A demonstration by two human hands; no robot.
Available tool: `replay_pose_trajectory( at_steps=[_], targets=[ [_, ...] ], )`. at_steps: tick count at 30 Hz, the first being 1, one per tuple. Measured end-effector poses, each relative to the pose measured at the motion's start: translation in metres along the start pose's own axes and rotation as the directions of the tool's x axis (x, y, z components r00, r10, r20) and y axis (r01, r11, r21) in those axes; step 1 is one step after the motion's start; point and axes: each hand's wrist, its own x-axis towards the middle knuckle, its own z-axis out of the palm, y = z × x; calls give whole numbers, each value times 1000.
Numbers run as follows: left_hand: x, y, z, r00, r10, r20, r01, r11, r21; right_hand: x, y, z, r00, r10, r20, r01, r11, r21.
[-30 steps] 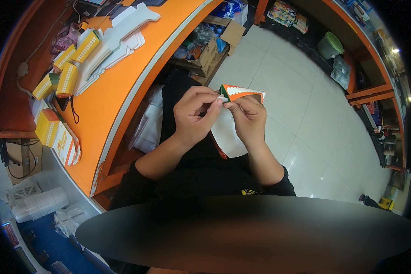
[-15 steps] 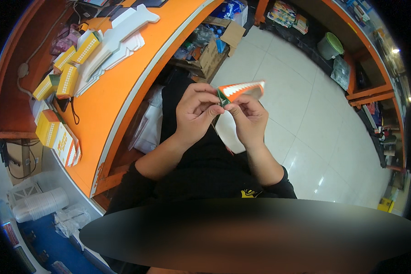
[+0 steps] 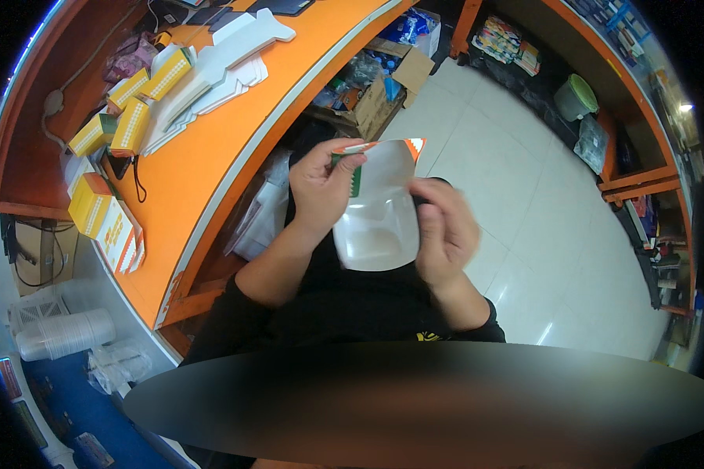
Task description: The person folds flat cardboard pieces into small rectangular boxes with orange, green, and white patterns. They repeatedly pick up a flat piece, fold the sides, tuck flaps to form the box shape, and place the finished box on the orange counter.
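Beside the tiled floor [image 3: 516, 203], the orange counter [image 3: 188, 172] is seen on the left. Below its edge, a cardboard box [image 3: 387, 94] is filled with mixed items, and on its top white sheets [image 3: 203, 98] are piled. The carton [image 3: 379, 230] is held in front of the body, off the counter, with its white inside turned upward and orange shown at its upper corner. Its upper left edge is gripped by the left hand [image 3: 317, 187], with the thumb pressed over a green flap [image 3: 356, 181]. The right hand [image 3: 450, 227] is blurred at the carton's right edge, its fingers bent; whether the edge is gripped cannot be told. Near the sheets, yellow boxes [image 3: 130, 127] are clustered.
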Motion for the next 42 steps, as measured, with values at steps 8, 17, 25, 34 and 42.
replay_pose_trajectory(
  at_steps=[8,17,25,34,42],
  targets=[
    [-19,-1,5,996,-73,43,83,944,-320,-1,14,0,943,174,285,-178,984,-12],
    [11,-7,-17,845,62,531,238,846,-477,11,32,-25,919,338,-204,-288,927,239],
    [-14,0,5,913,-44,406,191,925,-329,10,44,-5,851,451,-268,-456,889,49],
    [-12,8,0,746,25,665,150,967,-205,-13,62,-2,835,525,165,-545,830,117],
    [17,26,-25,792,206,575,-492,773,400,22,41,-21,895,330,300,-98,801,-590]
  ],
)
